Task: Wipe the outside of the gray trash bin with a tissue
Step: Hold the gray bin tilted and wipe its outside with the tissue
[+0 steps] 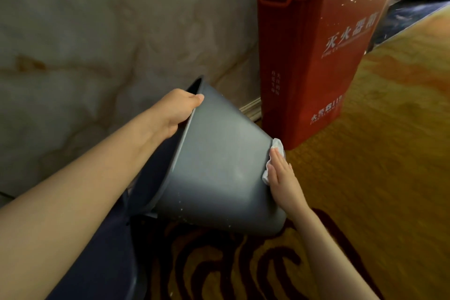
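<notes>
The gray trash bin (pixel 219 165) is tipped on its side, its open mouth turned to the left and its bottom to the right. My left hand (pixel 176 109) grips the bin's upper rim, thumb on the outside. My right hand (pixel 283 182) lies flat against the bin's bottom end, pressing a crumpled white tissue (pixel 276 151) onto it. Part of the tissue sticks out above and left of my fingers; the rest is hidden under the hand. Small pale specks dot the bin's lower side.
A tall red fire-extinguisher box (pixel 316 56) stands just right of the bin, close to my right hand. A pale marble wall (pixel 97 31) fills the left. The floor is yellow carpet (pixel 377 153) with dark red swirls. Dark blue clothing (pixel 102 263) shows below my left arm.
</notes>
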The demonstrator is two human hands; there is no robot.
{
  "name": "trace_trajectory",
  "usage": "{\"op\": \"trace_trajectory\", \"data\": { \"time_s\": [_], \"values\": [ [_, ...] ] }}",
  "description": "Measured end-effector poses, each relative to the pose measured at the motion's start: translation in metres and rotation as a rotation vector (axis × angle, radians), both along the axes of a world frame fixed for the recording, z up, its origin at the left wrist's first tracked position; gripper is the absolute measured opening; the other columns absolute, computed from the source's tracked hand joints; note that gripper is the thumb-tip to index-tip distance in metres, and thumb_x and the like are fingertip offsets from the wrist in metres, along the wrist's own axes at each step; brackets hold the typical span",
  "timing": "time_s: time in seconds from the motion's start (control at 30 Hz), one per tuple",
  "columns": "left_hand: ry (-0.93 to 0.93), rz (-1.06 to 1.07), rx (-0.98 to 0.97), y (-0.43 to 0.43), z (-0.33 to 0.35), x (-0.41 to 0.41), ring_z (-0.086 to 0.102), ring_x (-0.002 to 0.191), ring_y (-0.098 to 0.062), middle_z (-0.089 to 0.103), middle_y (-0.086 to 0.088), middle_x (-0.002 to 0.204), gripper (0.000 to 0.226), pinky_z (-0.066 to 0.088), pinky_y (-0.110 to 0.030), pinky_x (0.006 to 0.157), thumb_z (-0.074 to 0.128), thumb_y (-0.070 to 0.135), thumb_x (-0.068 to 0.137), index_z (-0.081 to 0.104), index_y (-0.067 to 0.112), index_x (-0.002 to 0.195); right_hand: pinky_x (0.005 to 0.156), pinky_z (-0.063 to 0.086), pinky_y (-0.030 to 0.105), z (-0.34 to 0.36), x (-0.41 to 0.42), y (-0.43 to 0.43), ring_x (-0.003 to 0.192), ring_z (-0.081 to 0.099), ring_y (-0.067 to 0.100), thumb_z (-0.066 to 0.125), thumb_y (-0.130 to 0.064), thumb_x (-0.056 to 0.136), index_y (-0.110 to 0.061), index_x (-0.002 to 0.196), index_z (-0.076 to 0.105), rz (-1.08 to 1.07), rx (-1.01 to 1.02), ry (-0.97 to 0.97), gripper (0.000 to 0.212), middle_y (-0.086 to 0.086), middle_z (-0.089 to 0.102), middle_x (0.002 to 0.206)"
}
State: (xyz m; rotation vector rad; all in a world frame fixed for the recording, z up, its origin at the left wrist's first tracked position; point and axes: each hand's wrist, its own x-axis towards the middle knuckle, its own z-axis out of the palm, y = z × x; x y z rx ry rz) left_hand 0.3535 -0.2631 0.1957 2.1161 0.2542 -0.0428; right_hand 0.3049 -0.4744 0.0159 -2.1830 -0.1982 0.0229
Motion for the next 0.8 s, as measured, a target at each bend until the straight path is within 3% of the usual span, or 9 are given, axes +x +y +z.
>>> {"op": "trace_trajectory", "data": {
  "time_s": [0.1,0.2,0.3,0.37,0.5,0.63,0.73,0.8],
  "values": [
    [-0.016,-0.039,0.046,0.000,0.000,-0.004,0.050,0.089,-0.026,0.048,-0.013,0.094,0.007,0.038,-0.036,0.090,0.044,0.022,0.093,0.045,0.015,0.091,0.113,-0.002,0.025,-0.001,-0.012,0.006,0.141,0.003,0.006,0.024,-0.024,0.101,-0.018,0.146,0.012,-0.037,0.011,-0.065,0.047,-0.002,0.010,0.156],
    [-0.082,-0.132,0.078,-0.001,0.003,-0.011,0.040,0.082,-0.024,0.045,-0.010,0.091,0.011,0.032,-0.037,0.076,0.040,0.024,0.094,0.047,0.017,0.090,0.114,-0.003,0.025,0.004,-0.009,0.010,0.142,0.002,0.007,0.025,-0.024,0.101,-0.020,0.146,0.011,-0.025,0.030,-0.152,0.047,-0.004,0.009,0.155],
    [-0.174,-0.206,0.076,-0.001,0.015,-0.023,0.062,0.078,-0.021,0.066,-0.006,0.083,0.029,0.048,-0.031,0.076,0.041,0.024,0.094,0.061,0.011,0.079,0.115,-0.002,0.030,0.020,0.003,0.013,0.143,0.001,0.011,0.033,-0.023,0.100,-0.019,0.145,0.011,-0.044,0.027,-0.242,0.051,-0.005,0.006,0.153],
    [-0.193,-0.254,0.027,0.000,0.017,-0.029,0.069,0.083,-0.014,0.073,0.004,0.086,0.025,0.054,-0.028,0.079,0.044,0.022,0.093,0.066,0.023,0.084,0.116,-0.001,0.031,0.025,0.010,0.012,0.142,-0.002,0.011,0.036,-0.022,0.099,-0.020,0.145,0.010,-0.065,0.052,-0.277,0.053,-0.005,0.004,0.153],
    [-0.216,-0.270,0.018,0.011,0.019,-0.035,0.068,0.090,-0.012,0.073,0.007,0.092,0.022,0.052,-0.027,0.083,0.044,0.019,0.094,0.064,0.028,0.092,0.116,0.001,0.028,0.023,0.014,0.010,0.142,-0.003,0.007,0.032,-0.013,0.100,-0.027,0.142,0.003,-0.027,0.050,-0.319,0.053,-0.009,0.002,0.152],
    [-0.177,-0.313,-0.010,0.011,0.009,-0.045,0.067,0.081,0.007,0.073,0.026,0.080,0.023,0.048,-0.006,0.065,0.043,0.015,0.094,0.060,0.031,0.090,0.116,0.002,0.028,-0.001,0.007,0.015,0.143,0.000,0.009,0.040,0.001,0.093,-0.020,0.145,0.007,-0.035,-0.102,-0.312,0.066,-0.008,0.001,0.152],
    [-0.181,-0.329,-0.024,0.009,0.001,-0.047,0.069,0.088,-0.001,0.074,0.020,0.088,0.022,0.051,-0.011,0.069,0.045,0.020,0.094,0.063,0.033,0.093,0.116,0.011,0.029,-0.013,0.002,0.017,0.142,0.010,0.010,0.050,-0.003,0.092,-0.017,0.144,0.018,-0.137,-0.053,-0.331,0.063,-0.002,0.015,0.153],
    [-0.187,-0.336,-0.025,0.007,-0.001,-0.045,0.069,0.089,-0.004,0.075,0.015,0.090,0.021,0.053,-0.015,0.073,0.046,0.022,0.093,0.063,0.033,0.094,0.110,0.023,0.027,-0.017,-0.001,0.021,0.139,0.026,0.017,0.056,-0.005,0.089,-0.014,0.141,0.031,-0.237,-0.021,-0.350,0.058,0.003,0.032,0.149]
  ]
}}
